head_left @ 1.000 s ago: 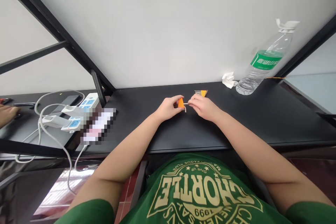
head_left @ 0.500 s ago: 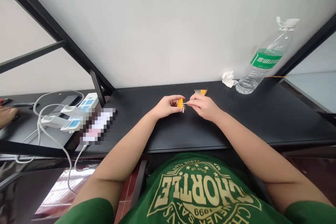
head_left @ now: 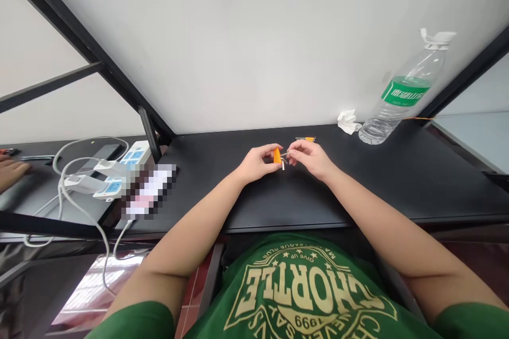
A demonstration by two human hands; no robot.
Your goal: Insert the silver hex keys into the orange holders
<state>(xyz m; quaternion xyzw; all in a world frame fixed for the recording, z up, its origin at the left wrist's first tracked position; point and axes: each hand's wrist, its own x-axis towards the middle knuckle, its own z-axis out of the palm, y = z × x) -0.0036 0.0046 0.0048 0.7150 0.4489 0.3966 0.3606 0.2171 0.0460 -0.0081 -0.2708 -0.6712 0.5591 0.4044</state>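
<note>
My left hand (head_left: pixel 257 163) pinches an orange hex key holder (head_left: pixel 277 155) between thumb and fingers. A bent metal hex key (head_left: pixel 283 166) sticks out of its right side and points down. From the right, my right hand (head_left: pixel 309 157) grips a thin hex key (head_left: pixel 285 154) whose other end is at the holder; whether it sits in a slot is too small to tell. Behind my right hand lies a second orange holder (head_left: pixel 310 139) with metal keys on the black table (head_left: pixel 207 196), partly hidden by my fingers.
A clear plastic bottle (head_left: pixel 385 116) and a crumpled tissue (head_left: pixel 349 121) stand at the back right. To the left are a phone (head_left: pixel 153 188) on a cable, a white power strip (head_left: pixel 137 151) and a black frame post (head_left: pixel 149 132). Another person's hand (head_left: pixel 11 172) is at the far left.
My right hand's fingers have shifted their grip on the key and cover more of the second holder. The holder in my left hand appears slightly further right. The other person's hand has moved slightly.
</note>
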